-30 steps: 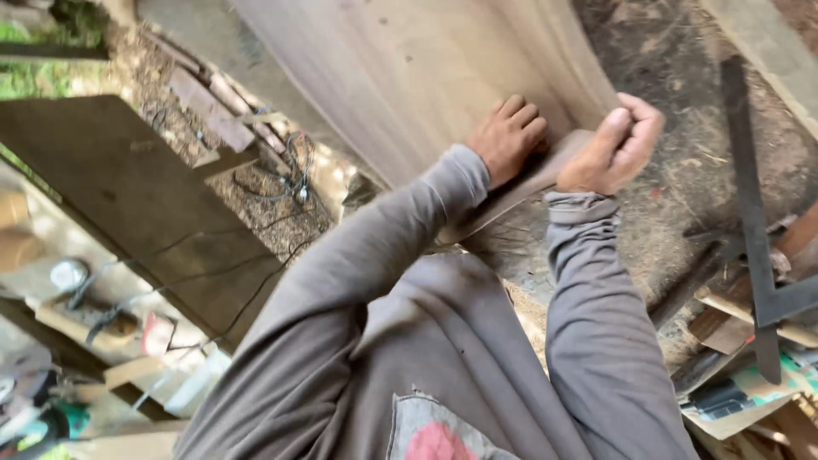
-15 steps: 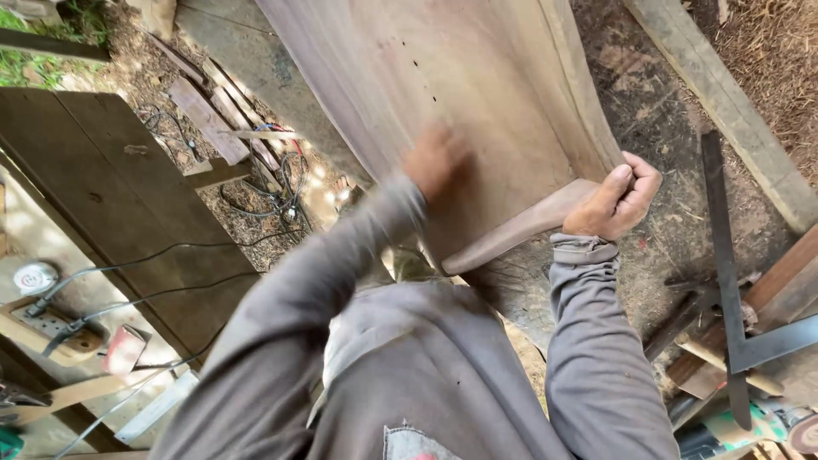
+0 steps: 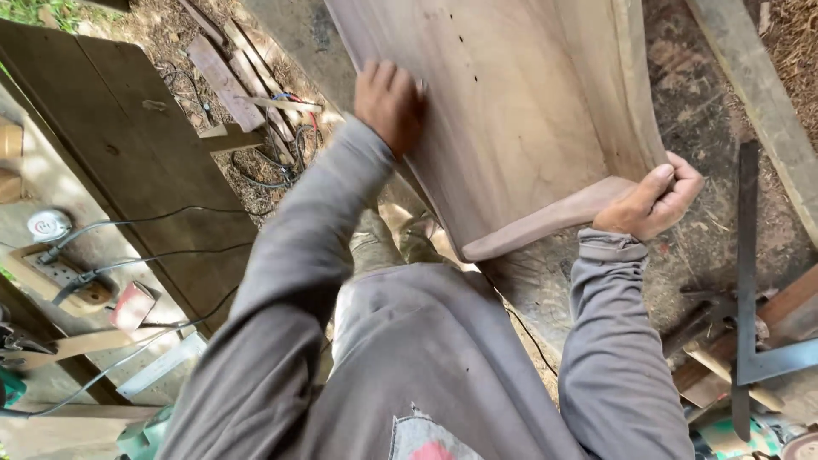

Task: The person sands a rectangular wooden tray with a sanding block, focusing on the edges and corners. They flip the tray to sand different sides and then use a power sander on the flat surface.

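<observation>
The person holds a wide wooden slab (image 3: pixel 511 111) that stands tilted in front of the body, its lower end near the knees and its upper part going out of view at the top. The left hand (image 3: pixel 389 102) lies on the left edge of the slab, fingers curled around that edge and pressing on the broad face. The right hand (image 3: pixel 652 203) grips the lower right corner, the fingers closed around the thick bottom rim (image 3: pixel 545 221) and the thumb on top. The slab looks thick and stiff, probably heavy, and its smooth sanded face gives little friction, so the edges and the bottom rim seem the safest places to take hold; the face alone could slip. To the left lies a dark board (image 3: pixel 128 162) with cables (image 3: pixel 145 255) across it, and wood offcuts (image 3: pixel 223 77) lie on the ground. To the right a metal framing square (image 3: pixel 748 281) rests on the dusty ground.
</observation>
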